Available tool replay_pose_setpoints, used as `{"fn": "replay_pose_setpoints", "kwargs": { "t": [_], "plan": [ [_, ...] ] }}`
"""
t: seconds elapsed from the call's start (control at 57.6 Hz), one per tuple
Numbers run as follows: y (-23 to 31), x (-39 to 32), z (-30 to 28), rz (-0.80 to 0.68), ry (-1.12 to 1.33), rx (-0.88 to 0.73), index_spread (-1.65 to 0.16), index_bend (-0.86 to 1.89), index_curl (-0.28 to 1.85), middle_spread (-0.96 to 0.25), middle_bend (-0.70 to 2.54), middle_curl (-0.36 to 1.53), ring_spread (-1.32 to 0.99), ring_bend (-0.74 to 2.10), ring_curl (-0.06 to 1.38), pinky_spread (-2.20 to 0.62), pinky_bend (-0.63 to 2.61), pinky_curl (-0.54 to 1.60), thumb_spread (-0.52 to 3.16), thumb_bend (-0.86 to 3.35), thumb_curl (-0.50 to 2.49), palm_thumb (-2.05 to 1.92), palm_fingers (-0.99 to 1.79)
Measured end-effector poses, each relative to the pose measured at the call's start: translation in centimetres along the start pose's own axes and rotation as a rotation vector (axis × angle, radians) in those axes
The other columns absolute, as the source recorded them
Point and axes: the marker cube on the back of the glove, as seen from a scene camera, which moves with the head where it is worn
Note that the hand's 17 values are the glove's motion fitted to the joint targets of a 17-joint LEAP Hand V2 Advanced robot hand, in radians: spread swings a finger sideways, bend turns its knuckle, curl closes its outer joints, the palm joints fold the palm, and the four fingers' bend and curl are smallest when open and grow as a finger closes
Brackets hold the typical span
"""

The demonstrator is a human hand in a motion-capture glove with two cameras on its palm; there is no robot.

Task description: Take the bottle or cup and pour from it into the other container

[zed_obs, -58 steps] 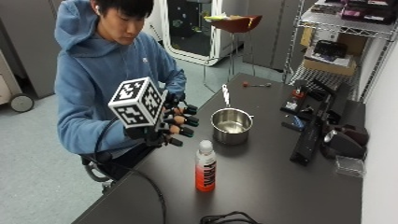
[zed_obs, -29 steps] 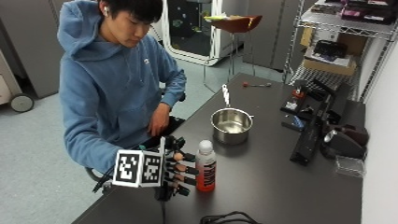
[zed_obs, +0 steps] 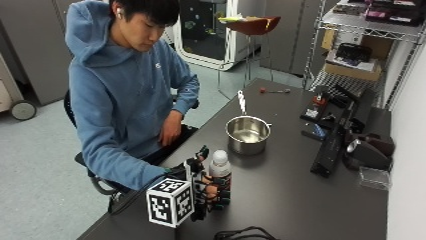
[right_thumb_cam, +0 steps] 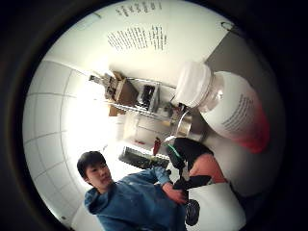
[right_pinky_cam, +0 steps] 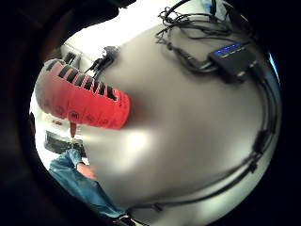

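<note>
Your gloved right hand (zed_obs: 208, 192) wrapped round bottle (zed_obs: 219, 172), fingers curled on its body; bottle upright on dark table (zed_obs: 293, 200), near your edge. Thumb-side view shows white cap (right_thumb_cam: 193, 85) and clear neck; little-finger view shows only red lower body (right_pinky_cam: 84, 101) (cables on table beyond). Steel pot (zed_obs: 247, 134) well apart, open tabletop between.

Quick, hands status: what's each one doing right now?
Right hand: grip closed around the bottle, which stands on the table.
Left hand: bare, holding nothing, off the table.
</note>
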Motion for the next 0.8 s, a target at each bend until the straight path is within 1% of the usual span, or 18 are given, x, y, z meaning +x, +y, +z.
{"fn": "replay_pose_setpoints", "kwargs": {
  "t": [0.139, 0.26, 0.312, 0.399, 0.451, 0.468, 0.486, 0.538, 0.659, 0.798],
  "plan": [
    [-0.8, 0.3, 2.2, 0.000, -0.083, 0.002, -0.37, 0.11, 0.16, 0.03, 0.21, 0.34, 0.10, 0.52, 0.31, 0.24, 0.81, 0.31, 0.85, -0.03, 0.35, 0.63, 0.04],
    [-1.7, 0.1, 4.3, -0.008, -0.191, 0.050, -0.37, 0.11, 0.16, 0.06, 0.19, 0.33, 0.14, 0.58, 0.32, 0.25, 0.84, 0.31, 0.84, -0.02, 0.36, 0.67, 0.09],
    [-2.1, 0.0, 4.8, -0.019, -0.210, 0.084, -0.37, 0.12, 0.16, 0.09, 0.19, 0.33, 0.15, 0.61, 0.33, 0.25, 0.85, 0.31, 0.84, -0.02, 0.36, 0.68, 0.17],
    [-2.5, -0.1, 5.4, -0.034, -0.212, 0.143, -0.33, 0.17, 0.19, 0.10, 0.25, 0.34, 0.13, 0.61, 0.32, 0.24, 0.80, 0.29, 0.83, -0.02, 0.36, 0.72, 0.40],
    [-2.6, -0.3, 5.7, -0.035, -0.206, 0.172, -0.28, 0.21, 0.22, 0.09, 0.29, 0.36, 0.08, 0.61, 0.31, 0.21, 0.74, 0.27, 0.81, 0.02, 0.38, 0.81, 0.62],
    [-2.6, -0.3, 5.9, -0.035, -0.204, 0.181, -0.26, 0.22, 0.23, 0.08, 0.29, 0.36, 0.08, 0.59, 0.31, 0.21, 0.73, 0.26, 0.80, 0.02, 0.39, 0.83, 0.65],
    [-2.7, -0.4, 6.0, -0.034, -0.203, 0.188, -0.23, 0.23, 0.25, 0.08, 0.32, 0.37, 0.05, 0.60, 0.32, 0.18, 0.71, 0.26, 0.79, 0.04, 0.40, 0.89, 0.77],
    [-2.8, -0.6, 6.6, -0.028, -0.201, 0.205, -0.18, 0.22, 0.27, 0.05, 0.38, 0.39, -0.01, 0.61, 0.32, 0.10, 0.62, 0.24, 0.77, 0.05, 0.43, 0.94, 0.97],
    [-3.3, -1.6, 7.5, -0.013, -0.199, 0.203, -0.13, 0.17, 0.32, 0.00, 0.36, 0.42, -0.07, 0.59, 0.36, -0.01, 0.57, 0.26, 0.63, 0.01, 0.49, 1.00, 1.08],
    [-3.9, -3.7, 8.4, -0.029, -0.215, 0.173, -0.11, 0.15, 0.34, -0.02, 0.33, 0.44, -0.10, 0.54, 0.38, -0.08, 0.56, 0.29, 0.47, -0.02, 0.55, 1.04, 1.12]
  ]
}}
